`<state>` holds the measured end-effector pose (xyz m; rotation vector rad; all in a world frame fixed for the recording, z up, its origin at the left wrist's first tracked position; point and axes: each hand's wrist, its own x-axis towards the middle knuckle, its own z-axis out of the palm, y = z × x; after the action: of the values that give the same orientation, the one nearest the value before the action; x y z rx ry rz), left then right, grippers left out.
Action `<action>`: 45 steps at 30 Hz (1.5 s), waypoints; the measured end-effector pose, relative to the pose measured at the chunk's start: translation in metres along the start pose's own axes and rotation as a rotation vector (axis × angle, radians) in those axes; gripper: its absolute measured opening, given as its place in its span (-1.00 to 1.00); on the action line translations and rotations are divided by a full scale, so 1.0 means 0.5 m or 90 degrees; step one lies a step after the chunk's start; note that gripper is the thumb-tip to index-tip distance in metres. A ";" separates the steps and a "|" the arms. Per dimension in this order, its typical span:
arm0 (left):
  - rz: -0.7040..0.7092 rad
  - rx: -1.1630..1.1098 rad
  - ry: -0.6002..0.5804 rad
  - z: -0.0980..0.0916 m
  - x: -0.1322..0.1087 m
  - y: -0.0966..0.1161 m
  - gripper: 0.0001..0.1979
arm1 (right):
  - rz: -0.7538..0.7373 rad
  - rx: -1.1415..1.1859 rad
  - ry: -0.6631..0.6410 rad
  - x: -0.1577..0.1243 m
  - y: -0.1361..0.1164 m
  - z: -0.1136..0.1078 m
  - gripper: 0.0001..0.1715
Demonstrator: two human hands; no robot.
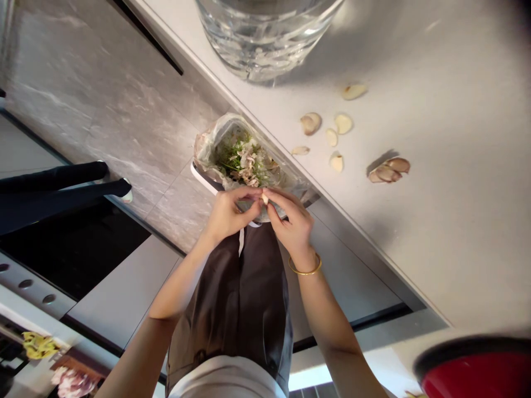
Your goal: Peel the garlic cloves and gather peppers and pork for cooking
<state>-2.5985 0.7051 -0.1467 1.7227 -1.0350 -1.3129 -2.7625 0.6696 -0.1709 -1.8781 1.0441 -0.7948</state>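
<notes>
Both my hands meet over a small waste bin [207, 179] lined with a plastic bag and filled with green scraps and pale peels. My left hand [228, 213] and my right hand [290, 221] pinch one small garlic clove [264, 197] between their fingertips. A gold bangle [305, 268] sits on my right wrist. Several garlic cloves [337, 132] and papery skins [388, 170] lie on the white counter [456, 193] to the right of the bin.
A large clear glass bowl [265, 38] stands at the counter's far edge. A red-rimmed vessel [477, 370] shows at the lower right. Grey stone floor [103, 94] lies to the left, with another person's dark trouser legs [58, 185]. Cabinet fronts run below the counter.
</notes>
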 end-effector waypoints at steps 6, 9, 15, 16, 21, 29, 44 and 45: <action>-0.065 -0.112 -0.025 0.000 0.004 -0.013 -0.87 | -0.038 -0.016 -0.026 -0.004 0.001 -0.002 -0.39; -0.068 -0.157 -0.030 0.005 0.008 -0.018 -0.91 | -0.038 -0.033 -0.034 -0.006 0.003 -0.002 -0.37; -0.071 -0.131 -0.015 0.013 0.011 -0.024 -0.86 | -0.043 -0.032 -0.052 -0.006 0.005 -0.004 -0.37; -0.073 -0.112 -0.010 0.013 0.011 -0.024 -0.85 | -0.038 -0.026 -0.050 -0.006 0.005 -0.005 -0.39; -0.083 -0.036 0.029 0.005 0.010 -0.016 -0.86 | 0.054 0.093 -0.017 -0.013 -0.003 -0.003 -0.51; -0.019 0.097 0.115 -0.002 0.018 -0.019 -0.84 | 0.336 0.451 0.192 -0.001 -0.023 0.018 -0.67; 0.015 0.113 0.091 0.026 -0.009 0.019 -0.85 | 0.361 0.327 0.184 -0.010 -0.022 0.029 -0.74; 0.008 0.105 0.087 0.027 -0.009 0.020 -0.85 | 0.359 0.322 0.186 -0.010 -0.023 0.029 -0.74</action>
<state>-2.6139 0.7042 -0.1387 1.8972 -1.0984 -1.1108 -2.7488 0.6826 -0.1680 -0.9912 1.3205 -0.8962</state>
